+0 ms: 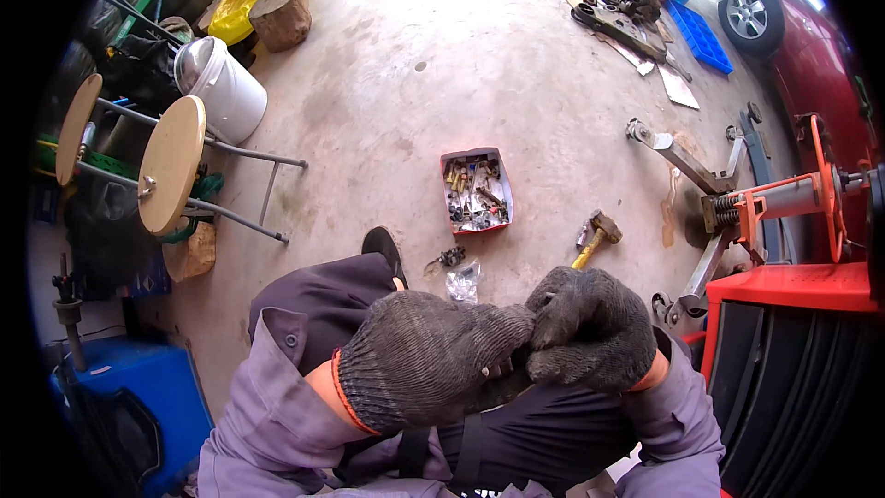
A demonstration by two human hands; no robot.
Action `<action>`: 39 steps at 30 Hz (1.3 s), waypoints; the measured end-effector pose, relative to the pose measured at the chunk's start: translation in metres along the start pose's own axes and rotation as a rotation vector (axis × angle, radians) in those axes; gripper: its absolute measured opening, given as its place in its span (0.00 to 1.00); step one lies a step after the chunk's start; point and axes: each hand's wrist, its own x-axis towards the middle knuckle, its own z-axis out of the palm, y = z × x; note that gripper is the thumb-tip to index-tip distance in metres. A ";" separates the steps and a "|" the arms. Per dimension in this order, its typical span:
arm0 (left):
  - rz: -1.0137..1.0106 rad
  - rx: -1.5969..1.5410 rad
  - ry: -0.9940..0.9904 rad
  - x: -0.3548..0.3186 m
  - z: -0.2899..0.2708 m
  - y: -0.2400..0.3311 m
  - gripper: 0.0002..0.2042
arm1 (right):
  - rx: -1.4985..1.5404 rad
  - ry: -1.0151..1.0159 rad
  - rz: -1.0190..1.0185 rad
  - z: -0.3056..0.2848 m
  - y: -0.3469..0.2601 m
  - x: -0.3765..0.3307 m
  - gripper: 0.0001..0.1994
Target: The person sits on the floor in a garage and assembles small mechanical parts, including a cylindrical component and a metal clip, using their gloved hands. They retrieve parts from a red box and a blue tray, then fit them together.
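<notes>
Both my hands wear dark knitted work gloves and meet in front of my body, above my lap. My left hand (429, 350) is closed, its fingers curled toward the right one. Fingers bent, my right hand (595, 332) is closed against the left fingertips. A small dark piece seems to lie between them, mostly hidden by the gloves. Beyond the hands on the floor are a hammer (601, 232) with a yellow handle, a clear plastic bag (463, 283) and a small dark metal part (452, 256). Farther off stands an open box (507, 220) of loose small hardware.
At left are a folding stool (172, 166), a white bucket (226, 97), a log (281, 17) and a blue case (147, 397). A wheeled orange-and-grey jack (774, 198) and a red cabinet (784, 284) stand at right. Behind them is a red car (820, 65).
</notes>
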 end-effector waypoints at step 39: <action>-0.242 -1.533 0.206 -0.010 0.004 -0.028 0.31 | 0.592 0.250 0.132 0.014 -0.001 0.003 0.24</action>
